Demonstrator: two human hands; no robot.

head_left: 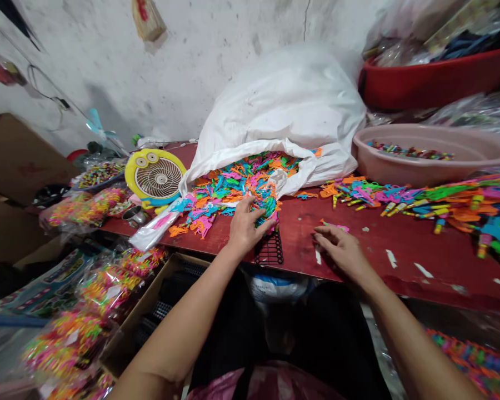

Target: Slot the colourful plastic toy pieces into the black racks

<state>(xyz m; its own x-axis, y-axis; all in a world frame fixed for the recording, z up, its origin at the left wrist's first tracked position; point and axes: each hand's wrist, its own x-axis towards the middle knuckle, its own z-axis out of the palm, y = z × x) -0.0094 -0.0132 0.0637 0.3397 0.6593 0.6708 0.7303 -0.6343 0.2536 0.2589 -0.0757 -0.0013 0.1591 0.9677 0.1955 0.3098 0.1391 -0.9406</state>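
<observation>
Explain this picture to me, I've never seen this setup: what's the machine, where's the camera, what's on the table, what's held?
No machine here: it's a person working with bare hands. There is one picture, from a camera on the person's head, looking forward and down, so the forearms enter from below.

On the red table lies a big white bag, its mouth spilling bright plastic pieces. Left of it is a yellow fan; on the right are a pink tub and more colourful pieces.

The left hand is at the edge of the spill, beside a black rack. The right hand is next to a pink piece. I can't tell whether either holds anything.
</observation>
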